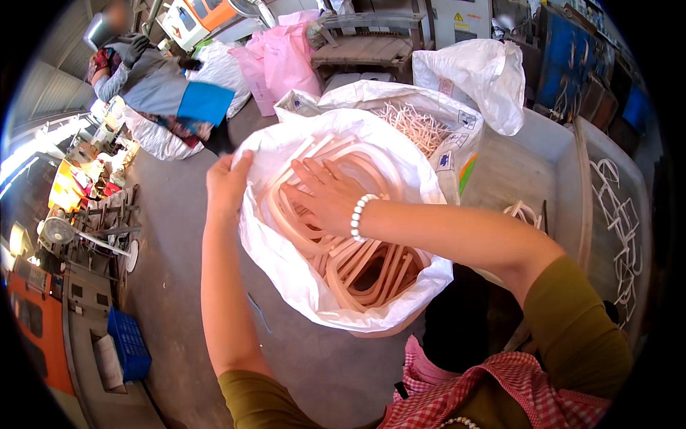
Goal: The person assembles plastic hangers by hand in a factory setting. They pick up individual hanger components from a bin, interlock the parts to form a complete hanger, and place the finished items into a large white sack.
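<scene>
A white woven sack (286, 289) stands in front of me with its mouth rolled wide. Inside it lies a pile of pinkish plastic loop-shaped frames (382, 268), nested and overlapping. My right hand (325, 193), with a white bead bracelet on the wrist, rests on the pile with its fingers spread. My left hand (230, 182) grips the sack's rim at the left, the thumb and fingers closed on the white cloth. The lower part of the sack is hidden.
Behind it stands another sack (461, 154) with thin pinkish sticks (414, 127). Grey bins (507, 168) at the right hold white plastic pieces. A person (153, 82) is at the far left. A blue crate (128, 343) and a fan (58, 230) stand left.
</scene>
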Tool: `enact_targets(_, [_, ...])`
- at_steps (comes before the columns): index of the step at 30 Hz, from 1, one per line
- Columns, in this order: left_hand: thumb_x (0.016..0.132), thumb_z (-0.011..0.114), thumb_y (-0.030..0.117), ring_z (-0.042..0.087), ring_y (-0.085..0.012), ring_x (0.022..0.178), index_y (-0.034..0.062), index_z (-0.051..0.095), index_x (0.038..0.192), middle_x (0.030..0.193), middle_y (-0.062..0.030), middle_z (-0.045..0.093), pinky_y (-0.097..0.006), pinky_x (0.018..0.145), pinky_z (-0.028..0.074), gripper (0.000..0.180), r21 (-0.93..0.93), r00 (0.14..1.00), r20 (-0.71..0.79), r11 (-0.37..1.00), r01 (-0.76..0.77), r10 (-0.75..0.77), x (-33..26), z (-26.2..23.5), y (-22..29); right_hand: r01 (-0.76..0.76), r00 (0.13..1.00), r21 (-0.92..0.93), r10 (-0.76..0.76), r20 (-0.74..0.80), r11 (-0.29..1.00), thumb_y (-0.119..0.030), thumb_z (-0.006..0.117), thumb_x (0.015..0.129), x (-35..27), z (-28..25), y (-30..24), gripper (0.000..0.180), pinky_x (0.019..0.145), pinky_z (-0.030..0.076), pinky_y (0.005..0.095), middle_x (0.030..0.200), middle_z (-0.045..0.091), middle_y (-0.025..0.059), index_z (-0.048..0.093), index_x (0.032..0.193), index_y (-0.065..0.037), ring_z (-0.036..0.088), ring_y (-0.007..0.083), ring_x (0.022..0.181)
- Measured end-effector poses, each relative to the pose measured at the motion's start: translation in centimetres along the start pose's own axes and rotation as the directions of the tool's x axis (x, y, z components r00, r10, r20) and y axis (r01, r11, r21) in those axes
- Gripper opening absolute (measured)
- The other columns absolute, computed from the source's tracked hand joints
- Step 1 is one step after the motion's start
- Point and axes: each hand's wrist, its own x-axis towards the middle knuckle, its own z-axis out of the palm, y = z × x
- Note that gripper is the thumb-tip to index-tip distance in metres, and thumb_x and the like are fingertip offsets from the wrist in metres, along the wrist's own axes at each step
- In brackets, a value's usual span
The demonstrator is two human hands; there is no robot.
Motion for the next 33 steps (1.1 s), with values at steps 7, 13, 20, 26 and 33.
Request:
enact_targets(7, [0.084,0.067,0.026,0.052,-0.0079,0.066,-0.0029,0.066,0.09,0.07,-0.0025,0.062,-0.025,0.062,0.044,0.029,0.228,0.907,-0.194,0.917,-0.328,0.373,-3.9,0.8,4.1,-0.131,0.858,0.05,0.088,0.506,0.99,-0.04,0.048,0.091,3.4,4.1,0.7,0.052,0.112,0.018,0.0473,0.144,0.034,0.0178,0.045,0.135,-0.013,0.028,0.035,0.135])
enact_targets(13, [0.084,0.067,0.028,0.057,-0.0153,0.073,-0.0018,0.065,0.098,0.08,-0.0102,0.064,-0.032,0.071,0.046,0.033,0.287,0.935,-0.189,0.928,-0.239,0.299,-4.5,0.1,4.1,-0.056,0.872,0.089,0.005,0.49,0.994,-0.028,0.049,0.091,2.5,1.6,2.2,0.043,0.109,0.028,0.0433,0.145,0.035,0.0183,0.052,0.13,-0.011,0.03,0.0302,0.136])
enact_targets(20, [0.082,0.069,0.027,0.059,-0.0304,0.097,-0.0006,0.058,0.114,0.103,-0.0204,0.062,-0.039,0.082,0.047,0.044,0.616,0.725,0.171,0.502,-0.607,0.667,-7.4,2.3,4.6,-0.294,0.951,-0.066,0.285,-0.12,0.953,-0.024,0.062,0.085,-5.7,-8.4,7.4,0.046,0.106,0.032,0.0409,0.133,0.046,0.0227,0.053,0.125,-0.003,0.041,0.0349,0.126])
enact_targets(26, [0.074,0.07,0.048,0.054,-0.0423,0.108,-0.0098,0.05,0.117,0.114,-0.0294,0.056,-0.042,0.092,0.046,0.075,0.837,0.929,0.365,0.414,-0.359,0.069,-3.9,8.5,3.1,-0.801,0.595,0.294,0.752,0.285,0.522,-0.037,0.069,0.076,-8.6,-9.0,12.3,0.06,0.087,0.047,0.0368,0.108,0.062,0.0209,0.056,0.117,0.004,0.061,0.0303,0.098])
enact_targets(33, [0.072,0.071,0.048,0.053,-0.0405,0.113,-0.0086,0.044,0.126,0.12,-0.0297,0.054,-0.042,0.096,0.043,0.083,0.81,0.879,0.476,0.394,-0.434,-0.01,-0.7,11.2,-0.7,-0.492,0.739,0.712,0.673,0.036,0.501,-0.021,0.072,0.072,-6.8,-11.7,9.7,0.03,0.068,0.048,0.0325,0.081,0.066,0.0127,0.063,0.09,0.002,0.063,0.022,0.072])
